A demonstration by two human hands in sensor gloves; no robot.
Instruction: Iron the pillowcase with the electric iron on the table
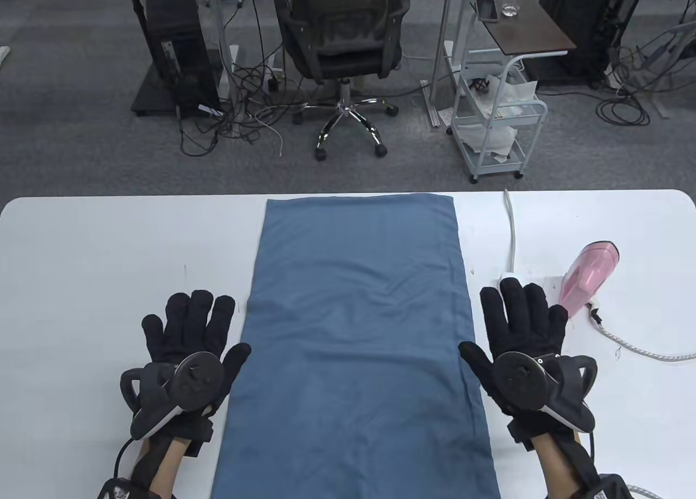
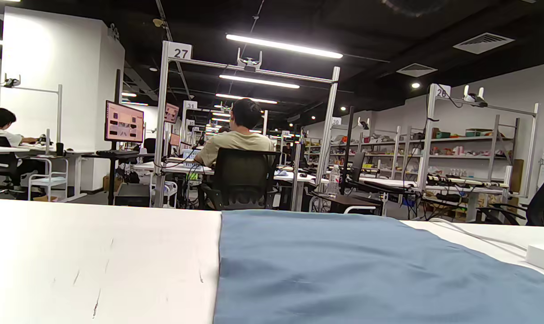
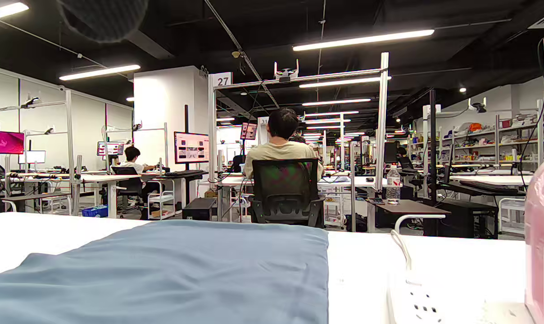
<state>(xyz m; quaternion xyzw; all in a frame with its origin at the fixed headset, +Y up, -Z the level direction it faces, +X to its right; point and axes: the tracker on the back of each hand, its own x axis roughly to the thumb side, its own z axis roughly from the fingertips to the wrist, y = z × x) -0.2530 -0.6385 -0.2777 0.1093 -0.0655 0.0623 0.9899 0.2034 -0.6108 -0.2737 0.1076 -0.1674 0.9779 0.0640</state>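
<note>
Blue cotton-like pillowcase (image 1: pixel 356 347), long and rectangular, lay flat down the middle of the white table (image 1: pixel 109 249), its far end near the table's far edge, its near end running out of the table view. Shallow creases showed across its middle; nothing ironed yet, by my reading.

Left hand (image 1: pixel 187 352) in a black sensor glove rested palm-down on bare table just left of the cloth, fingers spread flat, gripping nothing. Right hand (image 1: pixel 522 347) mirrored it just right of the cloth, likewise splayed and empty, thumb tip close to the fabric edge; contact could not be told.

Pink plastic electric iron (image 1: pixel 590 276) stood on its heel near the right hand's fingertips, apart from them, presumably parked that way to keep the soleplate off the table. Its braided cord (image 1: pixel 641 349) trailed off right. A white power strip (image 1: pixel 508 275) lay just beyond the right fingers, its cable (image 1: pixel 511 227) running to the far edge.

Likely a ready pose: cloth centred, iron on the right-hand side.
</note>
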